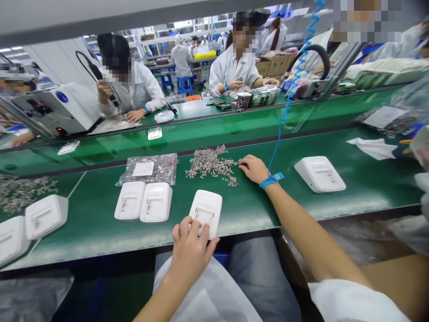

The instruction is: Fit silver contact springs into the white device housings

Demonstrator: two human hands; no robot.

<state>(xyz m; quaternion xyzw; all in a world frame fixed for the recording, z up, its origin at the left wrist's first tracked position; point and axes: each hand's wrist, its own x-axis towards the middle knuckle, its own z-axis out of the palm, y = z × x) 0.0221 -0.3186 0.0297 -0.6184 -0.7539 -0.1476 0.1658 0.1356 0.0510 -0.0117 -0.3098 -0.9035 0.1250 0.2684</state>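
Observation:
My left hand (192, 248) grips the lower end of a white plastic housing (206, 201) at the bench's front edge. Its fingers lie over the recessed slot in the housing's face. My right hand (254, 169), wearing a blue wrist strap (271, 180), is at the right edge of a loose pile of small metal pieces (209, 163). Thumb and fingers there are pinched together; what is between them is too small to make out. Two more white housings (156, 202) stand side by side left of the held one, in front of a clear bag of metal pieces (150, 167).
Another white housing (320, 174) sits to the right. A coiled blue cord (290, 98) hangs down to the wrist strap. Beyond the bench runs a green conveyor belt (201, 125) carrying white parts (154, 133). Co-workers sit across it; more housings (47, 217) stand at far left.

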